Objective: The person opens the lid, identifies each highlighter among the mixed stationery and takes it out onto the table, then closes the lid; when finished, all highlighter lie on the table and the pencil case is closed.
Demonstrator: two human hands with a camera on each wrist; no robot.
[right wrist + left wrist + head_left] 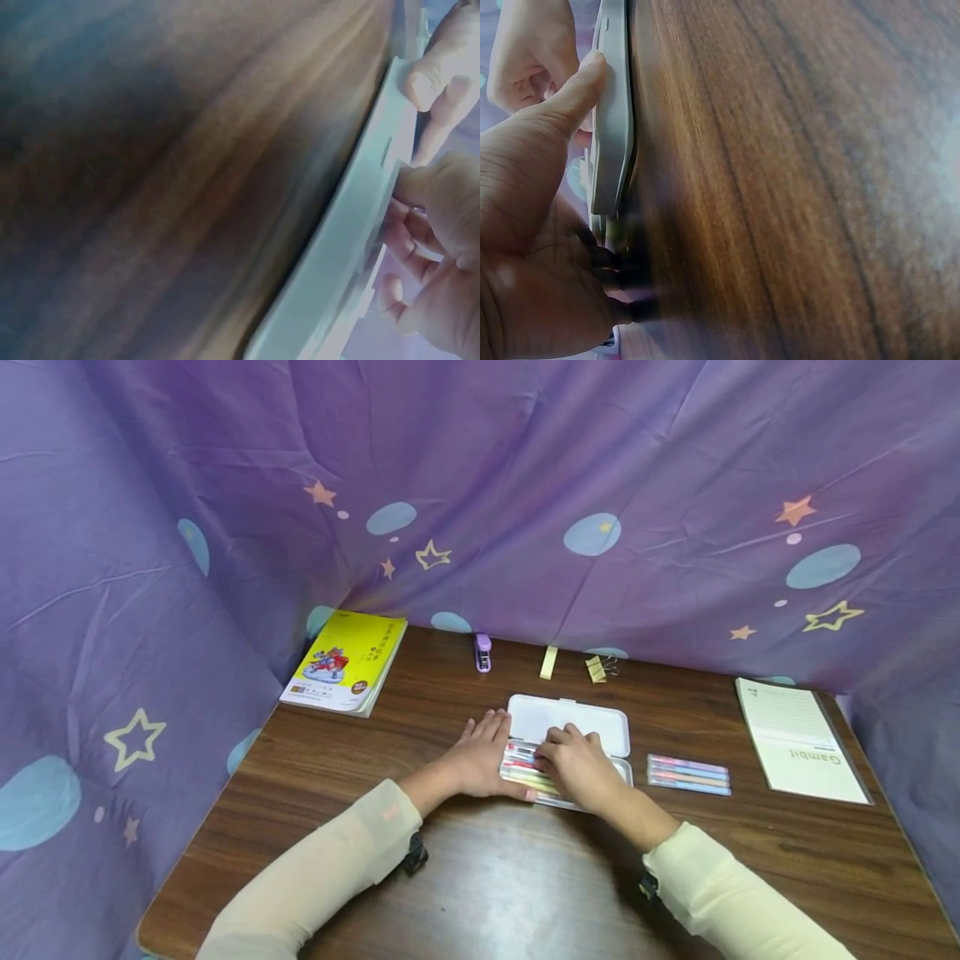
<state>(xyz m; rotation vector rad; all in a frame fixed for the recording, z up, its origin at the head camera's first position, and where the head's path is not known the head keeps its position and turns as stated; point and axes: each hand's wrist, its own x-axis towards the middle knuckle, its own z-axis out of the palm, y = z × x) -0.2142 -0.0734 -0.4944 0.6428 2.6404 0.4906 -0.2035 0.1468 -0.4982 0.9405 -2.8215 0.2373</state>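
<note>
Left fingers [492,727] spread at case edge [613,142]; right fingers [551,750] curl over pens [522,766], grip unclear.

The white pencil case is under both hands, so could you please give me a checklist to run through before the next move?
1. Lid folded back: ok, it lies open on the far side.
2. Pencil case steadied: ok, the left hand has its thumb on the near rim.
3. Case clear of fingers: not ok, the right hand reaches into it.
4. Right hand's hold on a pen: cannot tell, its fingertips are hidden.
5. Pastel pens clear of the case: ok, they lie apart, to its right.
</note>
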